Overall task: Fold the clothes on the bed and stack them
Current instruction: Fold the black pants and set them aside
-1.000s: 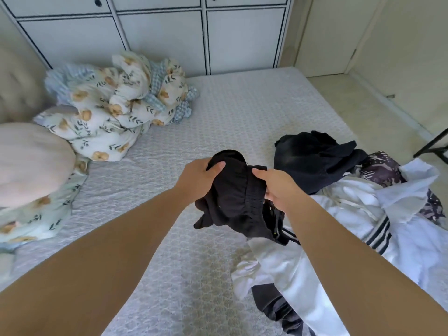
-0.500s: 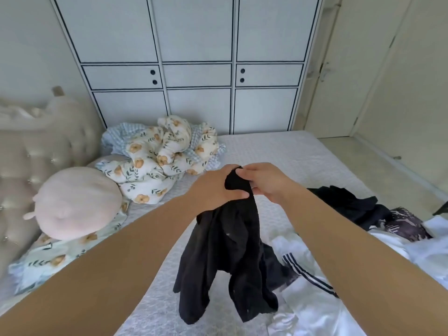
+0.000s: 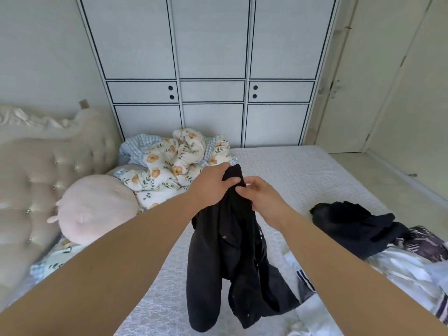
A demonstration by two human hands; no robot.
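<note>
A person holds a black garment [image 3: 232,251] up over a quilted white bed [image 3: 303,175].

The left hand [image 3: 211,187] clutches the bunched top; the right hand [image 3: 261,200] pinches the fabric beside it. The soft, matte cloth hangs limp in two leg-like lobes, near crumpled clothes [image 3: 363,229] at right.

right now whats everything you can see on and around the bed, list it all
black garment: 1, black, held up over the bed, hanging down
black clothes heap: 1, black, right side of bed
white clothes: pile, white with dark stripes, near right
patterned cloth: 1, dark purple, far right
floral quilt: 1, cream and blue, bunched at far left
round cushion: 1, pale pink, beside the headboard
headboard: 1, beige, left
bed: 1, white cover
wardrobe: 1, white, behind
left hand: grips the garment's top
right hand: pinches it alongside
</note>
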